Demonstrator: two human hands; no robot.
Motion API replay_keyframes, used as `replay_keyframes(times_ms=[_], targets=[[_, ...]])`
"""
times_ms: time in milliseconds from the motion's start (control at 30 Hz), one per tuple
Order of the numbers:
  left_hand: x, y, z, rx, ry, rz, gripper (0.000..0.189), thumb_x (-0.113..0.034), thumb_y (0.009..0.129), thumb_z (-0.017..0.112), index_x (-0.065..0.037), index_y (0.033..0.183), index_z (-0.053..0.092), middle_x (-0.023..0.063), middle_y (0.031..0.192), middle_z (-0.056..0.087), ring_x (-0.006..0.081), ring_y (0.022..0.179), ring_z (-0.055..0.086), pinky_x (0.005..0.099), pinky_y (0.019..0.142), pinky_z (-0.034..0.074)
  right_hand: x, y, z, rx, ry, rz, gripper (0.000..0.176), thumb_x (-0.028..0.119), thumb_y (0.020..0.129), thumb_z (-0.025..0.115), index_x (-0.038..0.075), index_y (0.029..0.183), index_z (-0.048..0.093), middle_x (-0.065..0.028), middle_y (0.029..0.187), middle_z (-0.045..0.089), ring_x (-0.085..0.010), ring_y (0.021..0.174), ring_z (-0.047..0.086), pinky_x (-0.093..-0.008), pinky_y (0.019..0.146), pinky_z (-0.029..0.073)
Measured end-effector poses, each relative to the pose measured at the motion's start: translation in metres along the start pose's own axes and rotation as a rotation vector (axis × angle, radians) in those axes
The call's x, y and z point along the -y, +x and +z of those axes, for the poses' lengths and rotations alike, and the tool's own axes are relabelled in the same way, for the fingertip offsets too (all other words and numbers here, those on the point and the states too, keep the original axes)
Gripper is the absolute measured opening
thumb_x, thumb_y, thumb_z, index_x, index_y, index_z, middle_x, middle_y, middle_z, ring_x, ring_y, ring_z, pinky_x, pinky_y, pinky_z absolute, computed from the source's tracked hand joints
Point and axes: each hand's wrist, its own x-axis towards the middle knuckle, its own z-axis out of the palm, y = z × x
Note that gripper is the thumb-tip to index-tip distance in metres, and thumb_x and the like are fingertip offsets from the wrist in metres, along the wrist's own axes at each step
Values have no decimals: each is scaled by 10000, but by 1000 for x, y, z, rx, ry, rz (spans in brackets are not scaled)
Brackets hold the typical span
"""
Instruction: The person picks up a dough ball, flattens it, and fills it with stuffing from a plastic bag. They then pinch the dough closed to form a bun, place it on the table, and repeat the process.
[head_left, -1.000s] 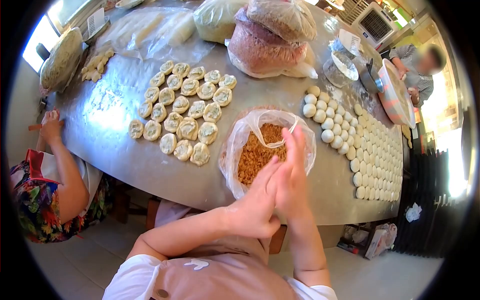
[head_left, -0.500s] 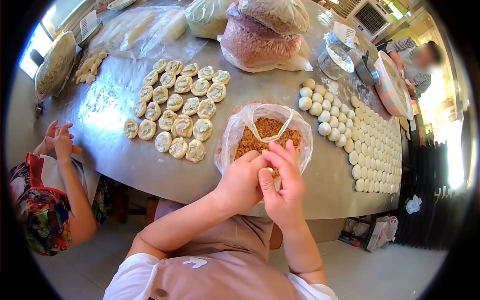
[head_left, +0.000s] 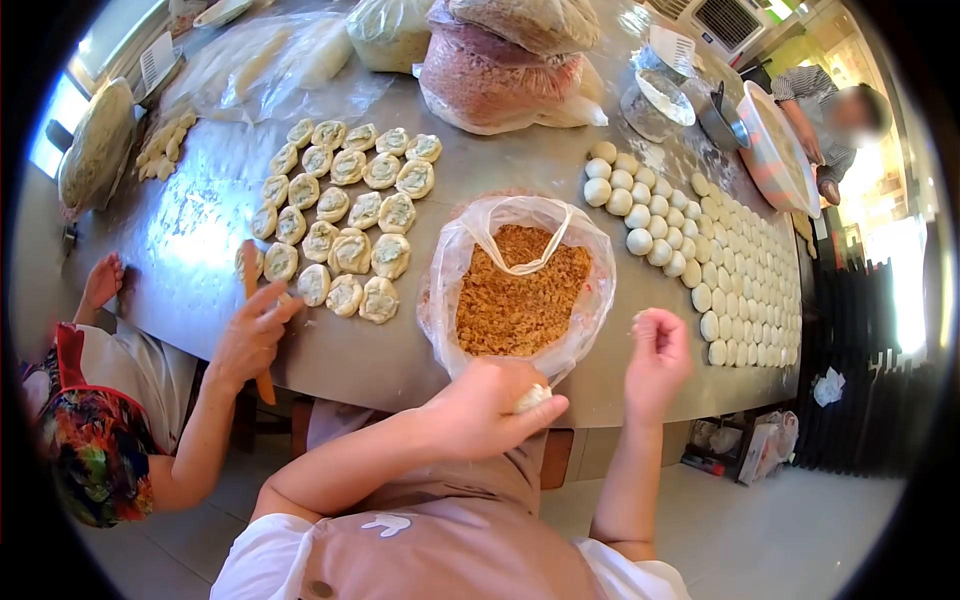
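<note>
My left hand (head_left: 485, 405) is curled around a pale dough ball (head_left: 533, 398), which shows between thumb and fingers at the near rim of the filling bag. To the right, my right hand (head_left: 657, 350) is raised over the table edge with its fingertips pinched together. A small pale bit of dough (head_left: 637, 317) shows at those fingertips. Between and beyond my hands stands an open clear plastic bag (head_left: 598, 300) holding brown crumbly filling (head_left: 525, 290). The fingers of my left hand are partly hidden behind its back.
Flattened filled buns (head_left: 350, 250) lie in rows to the left. Dough balls (head_left: 655, 225) and flatter dough rounds (head_left: 745, 290) cover the right side. Large bags (head_left: 505, 80) stand behind. At left, a co-worker's hand (head_left: 250, 335) holds an orange stick (head_left: 252, 270) near the buns.
My hands have parted: the left moved down and nearer with the dough ball, the right moved right with a small bit of dough. The co-worker's hand with the stick moved right toward the buns.
</note>
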Motion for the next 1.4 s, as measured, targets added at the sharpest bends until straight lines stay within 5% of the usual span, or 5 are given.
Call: replay_keyframes(times_ms=[333, 700, 867, 1067, 1400], targets=[[29, 7, -7, -174, -1250, -118, 459, -462, 993, 460, -90, 731, 522, 70, 773, 576, 236, 791, 620, 365, 666, 519, -51, -42, 28, 286, -267, -303, 240, 68, 931, 577, 6, 1161, 600, -219, 1117, 631, -403, 1101, 587, -440, 946, 467], [7, 31, -22, -693, -1431, -188, 568, -553, 993, 374, -143, 599, 387, 13, 644, 458, 255, 800, 623, 395, 751, 495, 56, -40, 31, 382, 39, -276, 355, 122, 887, 666, -25, 1195, 567, -146, 1160, 624, -253, 1004, 618, -356, 907, 487], [2, 26, -19, -593, -1327, 47, 705, -628, 981, 219, -75, 1219, 585, 150, 1471, 412, 257, 1376, 334, 437, 1102, 324, 79, -60, 86, 529, 248, -205, 404, 124, 901, 662, -24, 1238, 495, -128, 1156, 592, -216, 981, 607, -322, 874, 498], [15, 11, -24, -444, -1138, 81, 650, -573, 995, 328, -43, 1271, 584, 120, 1323, 558, 262, 1279, 472, 446, 1081, 343, 83, -54, 81, 827, 504, 240, 464, 402, 1016, 460, -18, 1207, 513, -71, 1059, 618, -144, 936, 593, -289, 802, 497], [23, 27, -15, -545, -982, 193, 744, -657, 949, 344, -45, 1352, 470, 81, 1347, 500, 233, 1319, 377, 416, 1118, 244, 78, -39, 78, 623, 347, 30, 449, 226, 951, 623, -16, 1276, 430, -117, 1173, 550, -164, 1012, 562, -277, 854, 482]])
